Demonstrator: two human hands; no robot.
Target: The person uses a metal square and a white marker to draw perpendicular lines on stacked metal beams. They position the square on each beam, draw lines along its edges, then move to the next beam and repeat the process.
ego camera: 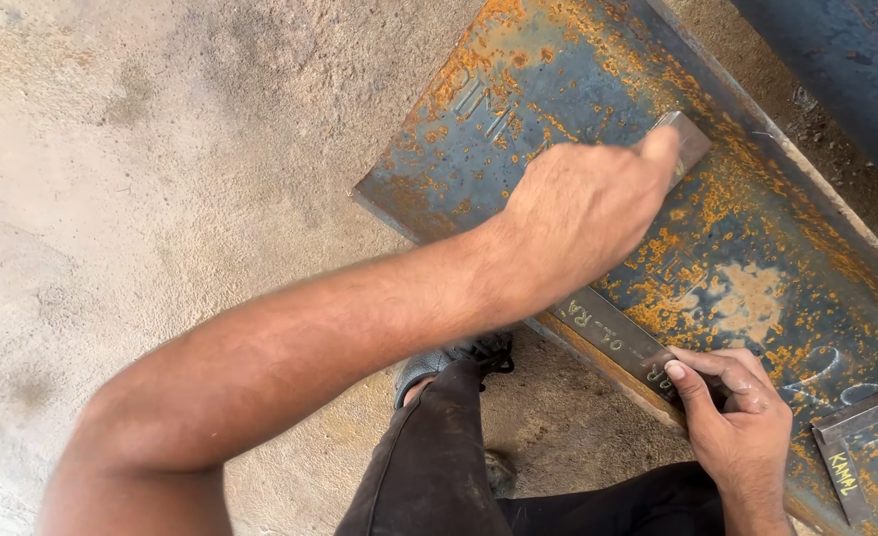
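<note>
Pressing 1 flat steel bar (612, 333) onto 1 rusty plate (756, 248), 2 hands' fingers curl closed on its ends: left hand (578, 213), right hand (742, 422).

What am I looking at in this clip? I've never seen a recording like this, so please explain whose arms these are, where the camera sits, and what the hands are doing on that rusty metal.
There is no machine here: a person works with two bare hands, and the single picture comes from a camera worn on their head, looking down. That is why you see their own arms, dark trousers and a shoe below.

On the sandy concrete ground lies a large rusty steel plate, blue-grey with orange rust spots and chalk markings. Across it rests a narrow flat metal bar, running diagonally.

The left hand reaches across and presses on the far end of the bar. The right hand pinches the near end with its fingers. Another small marked metal piece lies at the lower right edge.
</note>
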